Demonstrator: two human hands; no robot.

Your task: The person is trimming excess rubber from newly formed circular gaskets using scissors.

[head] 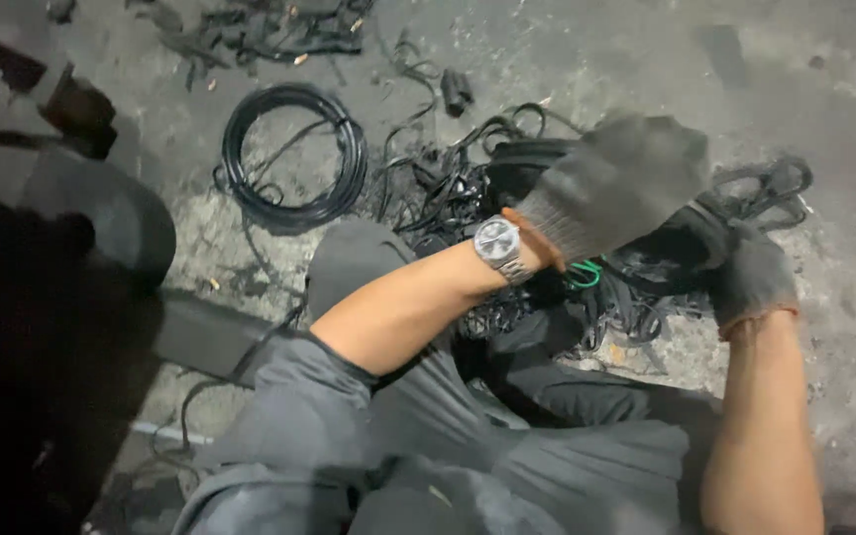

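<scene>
Both my hands wear grey knit gloves with orange cuffs. My left hand [618, 183], a silver wristwatch [496, 244] on its wrist, closes over the top of a black rubber bundle [668, 248] held above my lap. My right hand [750, 277] grips the same bundle from the lower right. Thin black strips [765, 183] trail from it to the right. A green wire loop [583, 273] shows just under my left wrist. The part of the bundle under my gloves is hidden.
A neat coil of black cable [294, 159] lies on the rough concrete floor [824, 89] at upper left. Tangled black scraps [438, 188] spread between it and my hands, more scraps [260, 30] at the top. A dark rounded object [101, 213] sits at left. My grey trousers [507, 446] fill the bottom.
</scene>
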